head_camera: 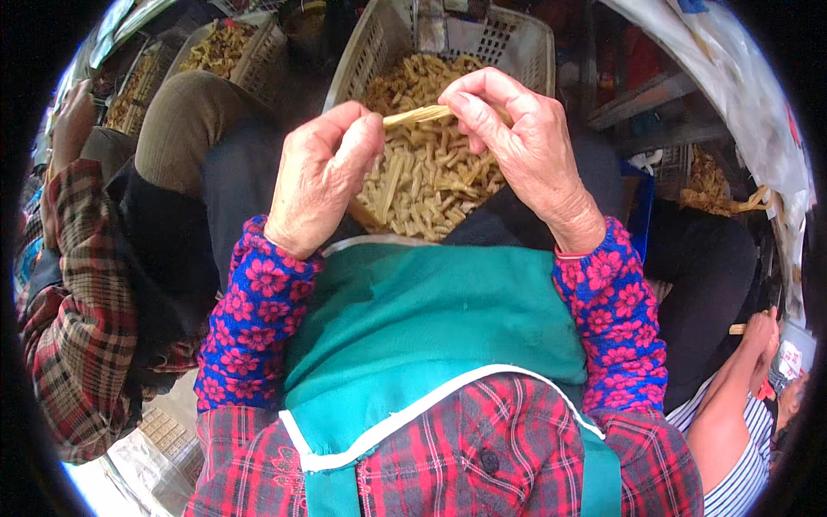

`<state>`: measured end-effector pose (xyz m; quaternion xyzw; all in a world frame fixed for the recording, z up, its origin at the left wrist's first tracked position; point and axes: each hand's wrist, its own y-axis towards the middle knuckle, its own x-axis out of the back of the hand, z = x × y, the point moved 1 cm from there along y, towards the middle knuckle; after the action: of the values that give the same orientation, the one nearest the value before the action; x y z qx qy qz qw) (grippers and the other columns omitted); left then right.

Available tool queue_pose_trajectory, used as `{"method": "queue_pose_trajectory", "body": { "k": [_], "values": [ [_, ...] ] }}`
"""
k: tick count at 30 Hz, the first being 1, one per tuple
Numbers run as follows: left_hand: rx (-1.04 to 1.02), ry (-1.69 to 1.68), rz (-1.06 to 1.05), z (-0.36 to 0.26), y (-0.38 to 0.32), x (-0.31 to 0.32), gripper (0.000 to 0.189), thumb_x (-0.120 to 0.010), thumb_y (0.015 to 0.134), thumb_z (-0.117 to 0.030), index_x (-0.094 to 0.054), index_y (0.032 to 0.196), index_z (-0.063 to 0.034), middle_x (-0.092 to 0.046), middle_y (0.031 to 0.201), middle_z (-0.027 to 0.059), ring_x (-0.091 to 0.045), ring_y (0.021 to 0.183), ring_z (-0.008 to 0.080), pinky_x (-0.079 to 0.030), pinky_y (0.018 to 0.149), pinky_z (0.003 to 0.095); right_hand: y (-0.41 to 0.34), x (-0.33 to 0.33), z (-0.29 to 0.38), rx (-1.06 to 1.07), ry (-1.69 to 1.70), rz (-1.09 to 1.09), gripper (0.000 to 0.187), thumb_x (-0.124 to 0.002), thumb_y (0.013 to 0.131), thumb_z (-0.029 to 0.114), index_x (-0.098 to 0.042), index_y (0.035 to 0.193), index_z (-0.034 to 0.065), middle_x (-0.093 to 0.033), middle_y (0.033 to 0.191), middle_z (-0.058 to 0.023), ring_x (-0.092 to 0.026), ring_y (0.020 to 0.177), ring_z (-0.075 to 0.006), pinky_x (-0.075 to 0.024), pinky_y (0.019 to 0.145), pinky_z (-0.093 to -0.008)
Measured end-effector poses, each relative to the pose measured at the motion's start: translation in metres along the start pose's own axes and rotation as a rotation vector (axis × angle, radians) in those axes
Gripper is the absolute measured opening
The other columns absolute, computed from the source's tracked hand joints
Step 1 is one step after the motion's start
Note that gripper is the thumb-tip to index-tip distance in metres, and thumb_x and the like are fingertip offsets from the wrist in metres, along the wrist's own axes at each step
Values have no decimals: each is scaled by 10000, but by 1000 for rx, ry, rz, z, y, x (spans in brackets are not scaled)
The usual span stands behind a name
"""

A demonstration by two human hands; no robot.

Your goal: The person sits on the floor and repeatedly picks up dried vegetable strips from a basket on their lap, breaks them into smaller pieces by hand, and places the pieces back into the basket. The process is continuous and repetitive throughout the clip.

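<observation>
A pale yellow, fibrous strip (417, 117) is stretched almost level between my hands. My left hand (323, 178) pinches one end between thumb and bent fingers. At the other end, my right hand (520, 145) grips it with thumb and forefinger, and part of the strip shows behind the fingers. Below the hands stands a light plastic basket (531, 44) with slotted walls. Inside it are many short, twisted yellowish pieces (446, 171), with browner, rougher ones (394, 84) towards the far end. A few longer straight strips (391, 184) lie on the heap near my left hand.
To the left, a person in a plaid sleeve (94, 291) sits close by, near another basket (258, 71) of similar pieces. On the right are another person's bare arm (727, 413) and a brown heap (707, 184). A blue panel (639, 210) stands beside my right knee.
</observation>
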<state>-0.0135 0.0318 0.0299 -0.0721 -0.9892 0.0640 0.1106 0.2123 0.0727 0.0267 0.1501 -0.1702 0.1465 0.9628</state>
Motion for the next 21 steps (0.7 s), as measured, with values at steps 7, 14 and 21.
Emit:
{"method": "queue_pose_trajectory", "body": {
  "k": [7,14,21],
  "values": [
    [-387,89,-245,-41,95,17,241,-696,1010,-261,-705,988,-21,-630,756,-45,-543,694,26,-413,618,197,79,31,17,312,-428,-198,153,-694,988,210,-713,1043,68,-722,859,-61,-690,742,-154,-541,673,-301],
    [-354,223,-213,5,97,17,227,-664,1028,-253,-703,943,-46,-629,762,-28,-541,698,61,-422,638,232,77,41,-11,527,-576,-218,171,-694,955,198,-711,1049,56,-728,1025,-138,-703,955,-299,-553,830,-395],
    [-162,-482,270,-8,23,-12,403,-556,1087,-246,-522,1389,18,-671,994,34,-489,650,35,-424,577,190,14,0,26,690,-564,3,238,-705,927,168,-729,1156,110,-738,1132,-74,-701,1031,-279,-561,885,-384]
  ]
}}
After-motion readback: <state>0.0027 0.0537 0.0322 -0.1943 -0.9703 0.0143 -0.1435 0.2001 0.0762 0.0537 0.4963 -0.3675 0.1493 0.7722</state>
